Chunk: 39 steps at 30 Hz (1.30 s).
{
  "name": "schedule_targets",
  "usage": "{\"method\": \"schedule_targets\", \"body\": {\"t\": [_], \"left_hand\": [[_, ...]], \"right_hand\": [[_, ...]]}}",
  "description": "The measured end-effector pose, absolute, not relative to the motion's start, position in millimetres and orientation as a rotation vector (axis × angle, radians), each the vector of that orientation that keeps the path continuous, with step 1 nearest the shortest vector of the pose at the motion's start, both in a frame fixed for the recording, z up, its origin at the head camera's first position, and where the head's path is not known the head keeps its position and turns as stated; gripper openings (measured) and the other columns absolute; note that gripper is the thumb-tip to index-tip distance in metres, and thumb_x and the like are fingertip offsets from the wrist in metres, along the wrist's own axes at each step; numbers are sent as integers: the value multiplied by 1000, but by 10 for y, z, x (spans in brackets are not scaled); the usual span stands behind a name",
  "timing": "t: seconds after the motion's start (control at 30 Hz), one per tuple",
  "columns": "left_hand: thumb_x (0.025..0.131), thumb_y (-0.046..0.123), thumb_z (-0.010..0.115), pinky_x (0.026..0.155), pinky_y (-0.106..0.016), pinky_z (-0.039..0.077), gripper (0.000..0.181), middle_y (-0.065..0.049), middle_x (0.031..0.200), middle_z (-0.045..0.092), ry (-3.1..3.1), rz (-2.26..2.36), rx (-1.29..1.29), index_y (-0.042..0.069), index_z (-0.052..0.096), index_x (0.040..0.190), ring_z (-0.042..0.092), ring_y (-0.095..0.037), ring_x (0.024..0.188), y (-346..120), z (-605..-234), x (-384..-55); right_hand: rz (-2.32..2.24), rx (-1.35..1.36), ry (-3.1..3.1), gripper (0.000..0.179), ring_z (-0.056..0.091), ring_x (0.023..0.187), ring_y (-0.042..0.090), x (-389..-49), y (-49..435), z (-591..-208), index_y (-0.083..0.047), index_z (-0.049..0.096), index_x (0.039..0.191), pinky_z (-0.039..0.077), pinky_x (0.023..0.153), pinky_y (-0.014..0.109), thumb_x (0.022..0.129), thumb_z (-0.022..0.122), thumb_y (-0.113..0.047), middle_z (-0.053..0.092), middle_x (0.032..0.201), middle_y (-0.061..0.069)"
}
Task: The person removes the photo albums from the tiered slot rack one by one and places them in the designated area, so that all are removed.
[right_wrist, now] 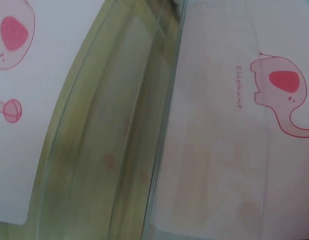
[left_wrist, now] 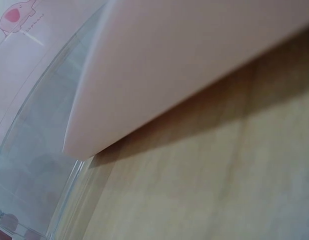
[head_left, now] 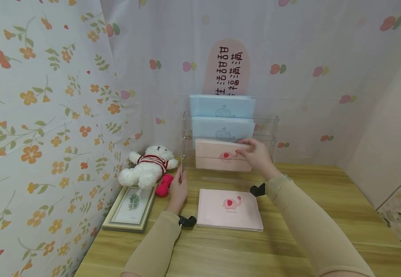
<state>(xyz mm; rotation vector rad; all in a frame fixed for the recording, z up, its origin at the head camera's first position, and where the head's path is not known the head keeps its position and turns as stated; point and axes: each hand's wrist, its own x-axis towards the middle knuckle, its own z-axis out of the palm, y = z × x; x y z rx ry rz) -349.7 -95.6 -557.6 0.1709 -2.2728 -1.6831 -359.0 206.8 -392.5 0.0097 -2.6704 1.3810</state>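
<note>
A clear tiered rack (head_left: 269, 127) stands at the back of the table. In its front tier is a pink elephant booklet (head_left: 207, 154); my right hand (head_left: 259, 154) pinches this booklet at its upper right corner. Low on the rack's left side, my left hand (head_left: 178, 190) grips the clear side panel between thumb and fingers. A second pink elephant booklet (head_left: 229, 215) lies flat on the table in front. The right wrist view shows both elephant covers, with the rack's clear edge (right_wrist: 162, 130) between them. Neither hand appears in its own wrist view.
Two tiers behind hold blue whale booklets (head_left: 203, 129). Left of the rack are a white teddy bear (head_left: 146, 169) in a striped sweater, a bright pink item (head_left: 164, 185) and a picture frame (head_left: 127, 209). Patterned curtains (head_left: 145, 77) border the wooden table (head_left: 221, 254).
</note>
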Motion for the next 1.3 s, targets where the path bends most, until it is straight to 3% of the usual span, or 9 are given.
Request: {"method": "schedule_targets", "body": {"t": [0.13, 0.27, 0.37, 0.63, 0.93, 1.13, 1.3], "left_hand": [[115, 37, 56, 127, -62, 44, 54, -17, 162, 60, -2270, -1708, 173, 21, 51, 167, 54, -41, 153, -961, -5570, -3495], [116, 39, 56, 129, -60, 42, 54, -16, 164, 58, -2263, -1723, 164, 22, 51, 167, 53, -39, 154, -971, -5575, -3490], [116, 38, 56, 129, -59, 42, 54, -16, 164, 58, -2255, -1736, 153, 21, 51, 167, 52, -39, 155, -973, -5582, -3485], [115, 35, 56, 122, -66, 46, 53, -22, 157, 63, -2224, -1672, 112, 15, 55, 163, 57, -46, 148, -967, -5585, -3484], [113, 37, 57, 127, -63, 43, 53, -18, 161, 61, -2238, -1748, 144, 23, 54, 164, 54, -42, 152, -987, -5650, -3548], [114, 37, 56, 126, -63, 44, 53, -18, 161, 61, -2241, -1738, 136, 23, 54, 165, 55, -42, 152, -990, -5651, -3566], [115, 40, 55, 125, -65, 44, 52, -19, 160, 62, -2239, -1713, 136, 23, 54, 164, 56, -44, 150, -981, -5633, -3523]], "right_hand": [[1389, -18, -2641, 31, 57, 129, 38, -3597, 2039, -3945, -20, 71, 132, 53, 105, 52, 104, 79, -29, 66, 148, 14], [1350, -17, -2607, 26, 60, 121, 36, -3607, 2016, -3971, -19, 73, 126, 49, 91, 40, 103, 80, -27, 67, 144, 12], [1359, -14, -2587, 23, 59, 119, 36, -3599, 2012, -3981, -18, 73, 125, 48, 86, 37, 104, 79, -24, 66, 142, 12], [1365, 38, -2520, 21, 57, 123, 37, -3533, 2010, -3874, -13, 72, 125, 51, 93, 38, 105, 76, -18, 62, 143, 16], [1274, 143, -2377, 23, 57, 126, 37, -3296, 2072, -3671, -6, 76, 120, 47, 96, 37, 100, 83, -16, 65, 133, 18], [1219, 169, -2344, 21, 61, 122, 34, -3066, 2127, -3618, -7, 77, 117, 50, 89, 30, 99, 83, -14, 67, 130, 15], [1147, 202, -2388, 18, 66, 115, 36, -2876, 2167, -3709, -6, 77, 115, 52, 89, 34, 98, 84, -10, 69, 121, 16]]}}
